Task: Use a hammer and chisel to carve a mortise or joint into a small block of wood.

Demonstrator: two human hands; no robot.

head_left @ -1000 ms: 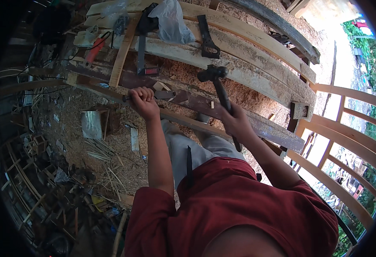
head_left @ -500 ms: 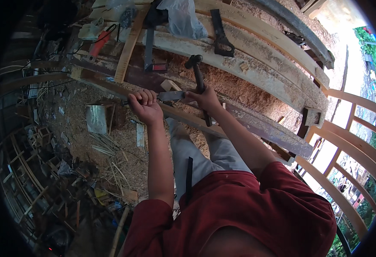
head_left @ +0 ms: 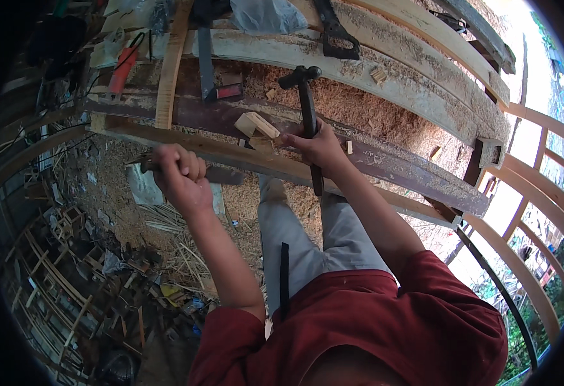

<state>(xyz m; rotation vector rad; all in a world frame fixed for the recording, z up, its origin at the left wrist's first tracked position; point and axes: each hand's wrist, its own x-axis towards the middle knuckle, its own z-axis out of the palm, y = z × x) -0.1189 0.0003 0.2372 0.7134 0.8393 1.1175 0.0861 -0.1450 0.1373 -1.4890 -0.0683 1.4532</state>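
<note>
**Steadily chiselling the rail**

Carefully, the left hand point(head_left: 180, 175) is gripping a chisel point(head_left: 221, 174) closed-fisted against the rail point(head_left: 185, 147), while the right hand point(head_left: 320, 147) is clasping a hammer point(head_left: 308, 109). Judging by this, holding the chisel steady matters before striking.

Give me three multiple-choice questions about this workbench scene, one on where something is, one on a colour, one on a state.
1. Where does the hammer head lie?
A. Above the right hand, over the sawdust
B. On the ground
C. Beside the left hand

2. What colour is the person's shirt?
A. Blue
B. Dark red
C. White

3. How is the left hand?
A. Flat and open
B. Closed round a tool handle
C. Hanging free

Answers: 1 A, the head sits up the bench from the gripping right hand. 2 B, the sleeves and chest are dark red. 3 B, its fingers wrap the handle below the beam.
</note>
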